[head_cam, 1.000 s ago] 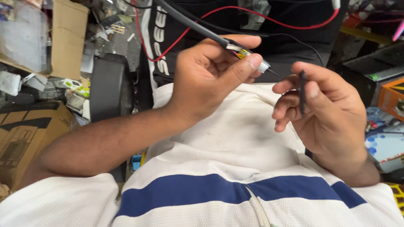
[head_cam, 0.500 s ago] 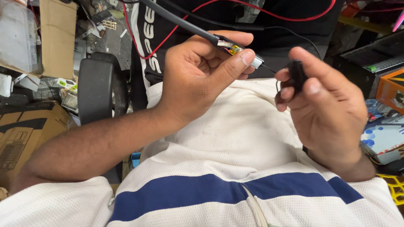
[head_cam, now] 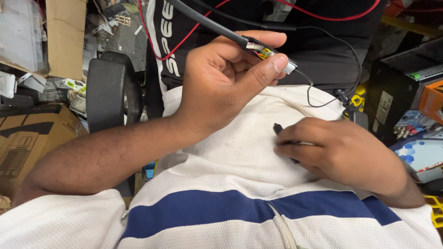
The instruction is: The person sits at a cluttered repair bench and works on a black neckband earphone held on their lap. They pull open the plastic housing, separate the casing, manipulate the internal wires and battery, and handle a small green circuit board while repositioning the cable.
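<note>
Cable end (head_cam: 270,54) with bared connector was held pinched in left hand (head_cam: 226,87) fingers; right hand (head_cam: 341,154) fingers were closed on small black tool (head_cam: 278,129) against shirt (head_cam: 240,147); joining appeared unfinished.

Two hands (head_cam: 221,87) (head_cam: 341,154), one black cable (head_cam: 207,23), one red wire (head_cam: 323,11), one small black tool (head_cam: 278,129), two cardboard boxes (head_cam: 64,37) (head_cam: 23,143).

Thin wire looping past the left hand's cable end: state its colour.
Red; the thin wire loops beside the left hand, clearest in the head view.
</note>
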`<state>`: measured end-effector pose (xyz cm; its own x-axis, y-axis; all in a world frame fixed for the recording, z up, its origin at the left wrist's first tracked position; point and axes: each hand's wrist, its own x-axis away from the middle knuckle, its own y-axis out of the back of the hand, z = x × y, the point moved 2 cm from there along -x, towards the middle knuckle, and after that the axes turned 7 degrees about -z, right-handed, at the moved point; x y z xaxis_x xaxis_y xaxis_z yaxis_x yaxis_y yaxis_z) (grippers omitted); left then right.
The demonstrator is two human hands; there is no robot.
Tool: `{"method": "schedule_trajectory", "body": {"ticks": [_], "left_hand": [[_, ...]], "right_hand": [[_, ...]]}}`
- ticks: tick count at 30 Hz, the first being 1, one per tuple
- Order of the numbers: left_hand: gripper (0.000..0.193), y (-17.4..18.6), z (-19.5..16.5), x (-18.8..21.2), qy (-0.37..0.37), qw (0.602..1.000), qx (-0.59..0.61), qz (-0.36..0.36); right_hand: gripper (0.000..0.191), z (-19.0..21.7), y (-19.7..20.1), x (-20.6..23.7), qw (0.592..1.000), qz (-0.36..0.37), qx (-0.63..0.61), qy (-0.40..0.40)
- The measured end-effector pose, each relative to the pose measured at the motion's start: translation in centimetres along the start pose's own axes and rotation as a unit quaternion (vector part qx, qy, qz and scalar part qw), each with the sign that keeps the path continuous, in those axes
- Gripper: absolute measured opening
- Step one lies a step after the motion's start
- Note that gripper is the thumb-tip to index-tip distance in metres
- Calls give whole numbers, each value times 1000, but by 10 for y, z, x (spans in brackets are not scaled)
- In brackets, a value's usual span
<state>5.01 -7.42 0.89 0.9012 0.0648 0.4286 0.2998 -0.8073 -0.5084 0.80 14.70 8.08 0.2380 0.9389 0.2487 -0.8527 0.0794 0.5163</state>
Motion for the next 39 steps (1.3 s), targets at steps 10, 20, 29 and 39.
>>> {"method": "schedule_trajectory", "body": {"ticks": [10, 20, 29, 39], "left_hand": [[28, -1, -6, 3, 0, 999, 20, 47], [53, 11, -14, 4, 11, 993, 65, 96], [67, 7, -23, 0, 30, 994, 48, 89], [65, 7, -22, -2, 24, 995, 52, 79]], "right_hand": [[44, -16, 15, -16, 996, 72, 10, 48], [33, 10, 45, -38, 968, -251, -10, 0], [27, 12, 37, -48, 906, -326, 270, 4], [28, 17, 31, -61, 908, -310, 282, 5]]}}
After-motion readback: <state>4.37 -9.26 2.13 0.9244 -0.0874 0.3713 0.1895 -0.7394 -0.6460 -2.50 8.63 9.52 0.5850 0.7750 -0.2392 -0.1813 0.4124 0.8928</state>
